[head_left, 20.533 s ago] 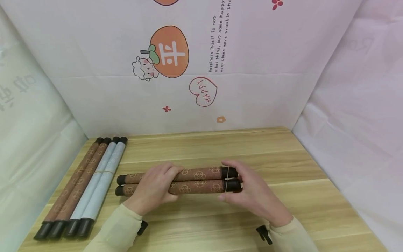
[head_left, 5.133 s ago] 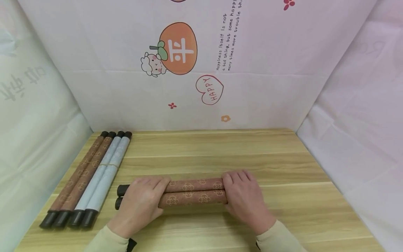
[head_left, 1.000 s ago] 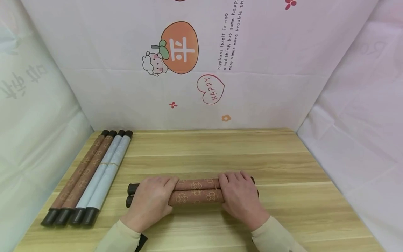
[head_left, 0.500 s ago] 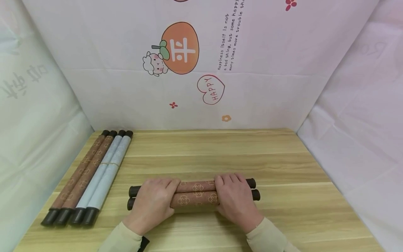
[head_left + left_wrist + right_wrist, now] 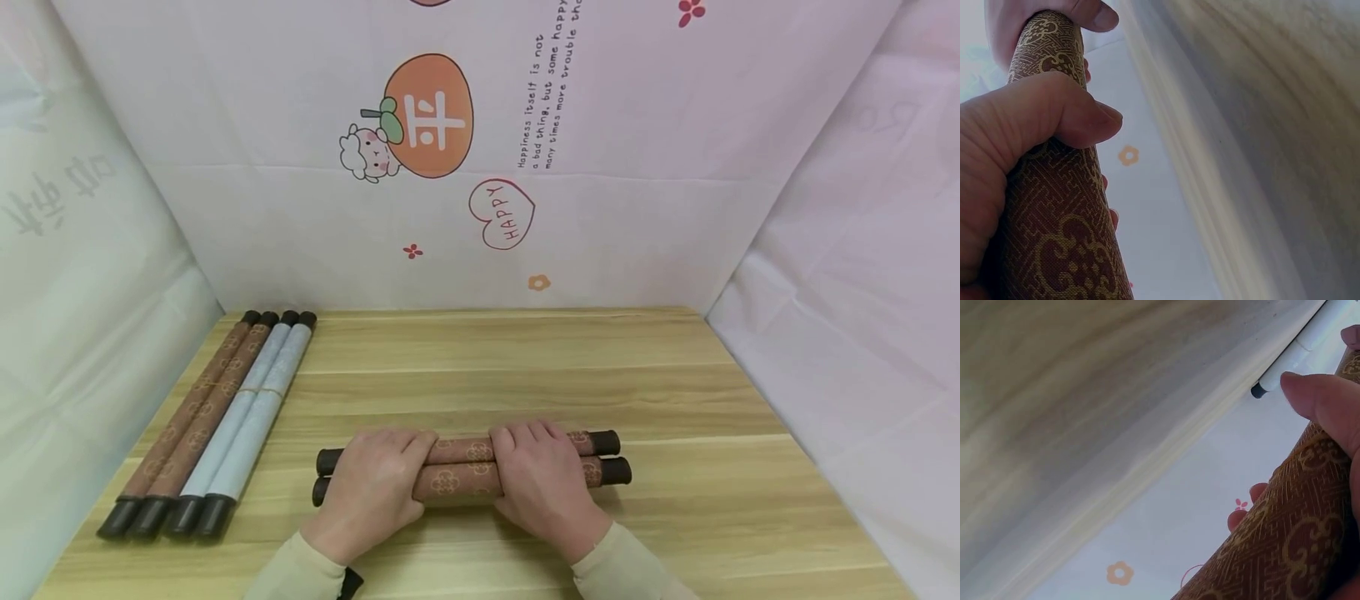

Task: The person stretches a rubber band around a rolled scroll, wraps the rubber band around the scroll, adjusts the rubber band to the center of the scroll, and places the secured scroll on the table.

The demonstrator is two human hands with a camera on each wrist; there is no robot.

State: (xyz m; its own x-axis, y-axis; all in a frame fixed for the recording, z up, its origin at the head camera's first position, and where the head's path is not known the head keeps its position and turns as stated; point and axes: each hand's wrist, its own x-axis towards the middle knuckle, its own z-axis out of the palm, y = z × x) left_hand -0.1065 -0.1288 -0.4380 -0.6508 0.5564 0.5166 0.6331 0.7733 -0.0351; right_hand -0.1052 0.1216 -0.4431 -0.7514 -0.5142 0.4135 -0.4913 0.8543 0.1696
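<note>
Two brown scrolls (image 5: 455,479) with gold floral patterns and black end knobs lie side by side across the table's front middle. My left hand (image 5: 375,487) grips the pair near their left ends, its thumb (image 5: 1088,119) lying along the near scroll in the left wrist view. Right of their middle, my right hand (image 5: 543,483) holds the same pair. In the right wrist view that thumb (image 5: 1319,400) rests on the patterned cloth (image 5: 1291,537), and fingertips (image 5: 1238,519) show beyond it. No band shows on the gripped pair; my hands cover part of it.
At the left lie two brown scrolls (image 5: 183,421) and two pale blue scrolls (image 5: 258,417) in a row, with a thin tan band (image 5: 260,390) across them. White printed cloth (image 5: 637,233) walls the wooden table (image 5: 712,467) at back and sides.
Over the last second my right hand has slid left along the scrolls, uncovering their right knobs. The pair and my left hand have shifted slightly right and nearer. The thin band seen earlier is now out of sight.
</note>
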